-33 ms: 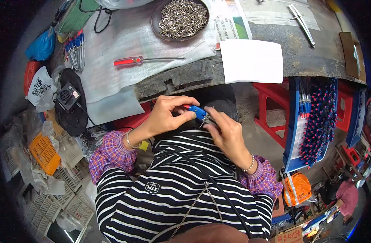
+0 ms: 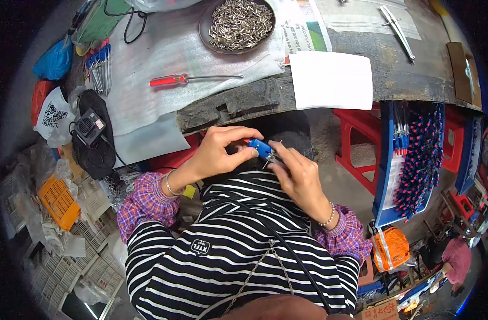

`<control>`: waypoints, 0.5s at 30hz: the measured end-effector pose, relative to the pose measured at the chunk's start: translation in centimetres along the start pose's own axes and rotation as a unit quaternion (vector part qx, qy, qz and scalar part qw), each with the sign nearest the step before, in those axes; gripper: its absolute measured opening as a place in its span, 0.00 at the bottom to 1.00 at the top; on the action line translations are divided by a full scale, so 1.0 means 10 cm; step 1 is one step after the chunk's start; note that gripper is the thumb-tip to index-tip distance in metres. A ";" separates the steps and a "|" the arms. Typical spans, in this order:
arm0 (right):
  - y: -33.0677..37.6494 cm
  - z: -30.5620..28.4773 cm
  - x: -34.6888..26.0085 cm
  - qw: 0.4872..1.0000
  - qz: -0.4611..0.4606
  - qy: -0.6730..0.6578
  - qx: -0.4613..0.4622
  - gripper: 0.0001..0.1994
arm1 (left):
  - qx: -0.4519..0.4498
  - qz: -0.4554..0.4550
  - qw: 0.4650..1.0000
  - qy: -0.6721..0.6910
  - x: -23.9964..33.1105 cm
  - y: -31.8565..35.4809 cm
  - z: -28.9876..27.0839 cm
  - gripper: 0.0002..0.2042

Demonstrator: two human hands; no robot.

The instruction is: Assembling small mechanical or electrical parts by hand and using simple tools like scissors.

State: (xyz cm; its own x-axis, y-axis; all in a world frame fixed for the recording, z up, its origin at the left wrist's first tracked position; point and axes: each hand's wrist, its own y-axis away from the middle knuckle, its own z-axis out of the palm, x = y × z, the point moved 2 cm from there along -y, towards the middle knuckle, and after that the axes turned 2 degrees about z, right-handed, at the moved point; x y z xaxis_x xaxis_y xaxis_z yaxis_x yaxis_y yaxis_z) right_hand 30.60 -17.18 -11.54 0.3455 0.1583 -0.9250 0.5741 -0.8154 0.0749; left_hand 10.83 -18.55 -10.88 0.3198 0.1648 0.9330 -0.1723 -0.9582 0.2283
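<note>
A small blue-handled tool (image 2: 261,148) with a red end and a metal tip sits pinched between both hands, just below the workbench edge (image 2: 228,109). The left hand (image 2: 220,152) grips its handle; the right hand (image 2: 297,176) closes its fingertips on the metal tip. On the bench lie a red screwdriver (image 2: 188,80), a bowl of metal pins (image 2: 237,24) and a white sheet (image 2: 332,80).

Screwdriver (image 2: 188,80) on table (image 2: 404,80), dish (image 2: 237,24) behind.

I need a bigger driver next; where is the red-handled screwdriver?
In the head view, the red-handled screwdriver lies on the white foam sheet at upper left, below the bowl of metal pins.
</note>
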 end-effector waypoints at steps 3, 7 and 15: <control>0.01 0.00 -0.02 1.000 -0.008 -0.004 0.009 0.22 | -0.032 0.134 0.983 -0.121 0.06 -0.03 -0.01 0.15; 0.01 0.01 -0.04 1.000 -0.011 -0.002 -0.004 0.22 | -0.024 0.162 0.976 -0.144 0.04 0.00 -0.01 0.15; -0.07 -0.12 0.01 0.997 -0.059 -0.010 -0.051 0.22 | -0.040 0.177 0.978 -0.107 0.02 0.00 0.00 0.14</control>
State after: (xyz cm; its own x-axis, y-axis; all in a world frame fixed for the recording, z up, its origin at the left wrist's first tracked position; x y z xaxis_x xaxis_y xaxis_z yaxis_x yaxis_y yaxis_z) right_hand 31.12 -15.98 -11.21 0.2568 0.2388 -0.9365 0.6833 -0.7302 0.0011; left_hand 10.84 -18.55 -10.70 0.4128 -0.2351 0.8800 -0.3769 -0.9236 -0.0699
